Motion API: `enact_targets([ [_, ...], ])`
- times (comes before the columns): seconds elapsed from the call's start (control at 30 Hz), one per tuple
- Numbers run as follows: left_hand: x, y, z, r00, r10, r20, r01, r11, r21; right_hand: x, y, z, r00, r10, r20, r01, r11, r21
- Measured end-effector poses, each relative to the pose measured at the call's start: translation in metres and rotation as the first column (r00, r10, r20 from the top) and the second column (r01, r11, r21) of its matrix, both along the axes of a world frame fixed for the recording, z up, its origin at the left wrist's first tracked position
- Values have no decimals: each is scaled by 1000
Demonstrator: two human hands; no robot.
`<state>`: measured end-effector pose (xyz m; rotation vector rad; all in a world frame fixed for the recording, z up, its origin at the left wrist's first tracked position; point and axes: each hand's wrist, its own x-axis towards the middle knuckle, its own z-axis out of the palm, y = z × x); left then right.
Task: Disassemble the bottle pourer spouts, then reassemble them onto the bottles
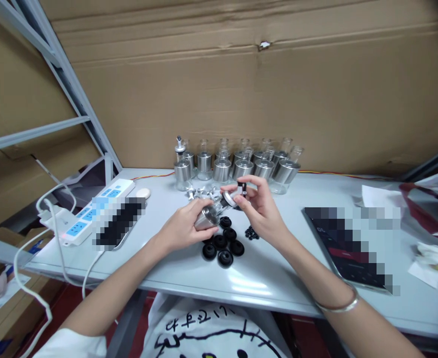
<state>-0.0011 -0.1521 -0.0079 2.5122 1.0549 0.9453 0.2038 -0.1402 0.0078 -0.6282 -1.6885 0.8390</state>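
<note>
My left hand (185, 223) is wrapped round a glass bottle with a steel sleeve (206, 219), tilted with its neck up to the right. Between the fingers of my right hand (262, 209) is a silver and black pourer top (231, 199) at the bottle's mouth; whether it is seated there I cannot tell. Below my hands lie several round black caps (225, 258). A cluster of small black pieces (252, 232) sits under my right hand. Silver pourer parts (201, 192) lie just behind the held bottle.
Several steel-sleeved glass bottles (222, 170) stand in rows along the cardboard wall (241, 99); the front left bottle (182, 171) wears a pourer. A power strip (98, 211) and a phone (120, 223) lie left. To the right are a tablet (348, 251) and crumpled tissue (435, 256).
</note>
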Motion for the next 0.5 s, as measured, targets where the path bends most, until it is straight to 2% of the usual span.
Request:
enact_targets([
  [0.07, -3, -3, 2, 1000, -4, 2, 4, 999, 32, -1, -1, -2, 998, -13, -60, 13, 1000, 3],
  [0.17, -6, -7, 16, 997, 11, 70, -21, 990, 142, 0, -1, 0, 977, -112, -180, 122, 991, 46],
  [0.27, -6, -1, 38, 953, 113, 281, -189, 947, 260, 4, 0, 3, 942, -212, -259, 233, 971, 53],
  [0.33, -2, 12, 52, 892, 169, 419, -299, 916, 267, 5, 2, 3, 932, -248, -265, 267, 963, 38],
  [0.4, 4, 31, 59, 858, 176, 483, -336, 902, 269, 4, 4, 0, 932, -261, -253, 277, 960, 30],
  [0.5, 13, 68, 56, 846, 182, 501, -340, 908, 245, 3, 6, -4, 940, -258, -222, 273, 961, 39],
])
